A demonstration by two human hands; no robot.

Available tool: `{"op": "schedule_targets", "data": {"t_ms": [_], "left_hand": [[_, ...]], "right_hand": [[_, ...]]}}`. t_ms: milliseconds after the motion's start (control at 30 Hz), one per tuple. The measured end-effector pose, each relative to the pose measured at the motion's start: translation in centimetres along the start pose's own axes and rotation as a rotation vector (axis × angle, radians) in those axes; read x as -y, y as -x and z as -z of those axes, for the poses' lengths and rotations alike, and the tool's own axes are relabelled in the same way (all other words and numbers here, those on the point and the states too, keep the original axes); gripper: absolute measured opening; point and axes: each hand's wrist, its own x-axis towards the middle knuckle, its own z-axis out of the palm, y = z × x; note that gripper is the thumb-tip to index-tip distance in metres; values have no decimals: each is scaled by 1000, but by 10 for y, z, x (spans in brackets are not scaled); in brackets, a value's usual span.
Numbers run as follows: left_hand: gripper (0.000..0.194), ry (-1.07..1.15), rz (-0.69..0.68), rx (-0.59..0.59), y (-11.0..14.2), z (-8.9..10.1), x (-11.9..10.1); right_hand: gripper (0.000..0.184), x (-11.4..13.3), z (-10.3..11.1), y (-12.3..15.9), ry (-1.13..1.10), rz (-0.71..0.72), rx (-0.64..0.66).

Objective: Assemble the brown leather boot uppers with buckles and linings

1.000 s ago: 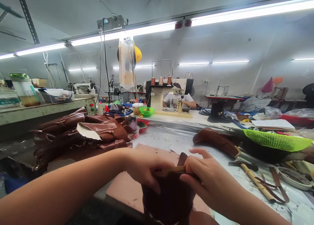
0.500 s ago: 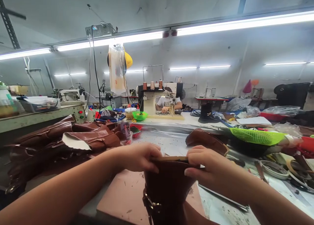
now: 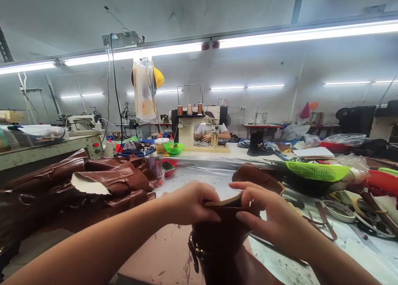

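A dark brown leather boot shaft (image 3: 222, 239) stands upright in front of me, with a metal buckle on its left side. My left hand (image 3: 189, 204) pinches the left part of its top edge, fingers closed on the leather. My right hand (image 3: 267, 216) grips the right part of the same edge, thumb underneath and fingers curled over it. Both hands hold the rim just above the pinkish work mat (image 3: 161, 256).
A pile of brown leather boot pieces (image 3: 93, 181) lies at the left. Another brown piece (image 3: 256, 175) sits behind my hands, a green basket (image 3: 317, 170) and tape rolls (image 3: 338, 210) at the right. A person sits at a sewing machine (image 3: 199, 127) far back.
The boot shaft has risen a little with my hands on its top edge, and my right fingers have shifted along the rim. The view has swung slightly to the right.
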Motion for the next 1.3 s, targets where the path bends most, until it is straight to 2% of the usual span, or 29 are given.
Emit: {"op": "schedule_targets", "data": {"t_ms": [100, 167, 233, 300, 367, 433, 567, 700, 867, 933, 1000, 1100, 1167, 1300], "left_hand": [[10, 81, 54, -52, 3, -3, 7], [6, 135, 82, 8, 5, 0, 6], [20, 142, 119, 125, 4, 5, -1], [24, -7, 117, 198, 1, 7, -10], [8, -218, 85, 165, -3, 6, -17], [14, -291, 75, 90, -6, 2, -17], [12, -149, 115, 58, -7, -10, -2], [5, -27, 117, 155, -7, -9, 3], [30, 42, 68, 238, -9, -2, -6], [31, 14, 77, 214, -8, -3, -8], [23, -13, 140, 136, -7, -7, -9], [6, -61, 256, 29, -5, -17, -9], [4, -93, 220, 55, -2, -24, -8], [18, -19, 123, 91, 13, -39, -7]], "right_hand": [[21, -10, 1, 0, -179, -139, -2], [21, -12, -4, 0, -196, -183, 5], [20, -11, -11, 0, -152, -186, -24], [20, -8, -17, 1, -78, -160, -95], [17, -6, -20, 2, -35, -133, -156], [14, -6, -20, 2, -96, -125, -155], [16, -10, -17, 1, -313, -137, -93], [17, -14, -19, 0, -322, -135, -111], [11, -19, -25, 0, -209, -134, -178], [9, -19, -26, 0, -124, -77, -156], [7, -17, -28, 1, -3, 66, -165], [14, -13, -32, 3, 227, 289, -319], [12, -11, -35, 6, 307, 429, -353], [18, -5, -36, 11, 346, 625, -217]]}}
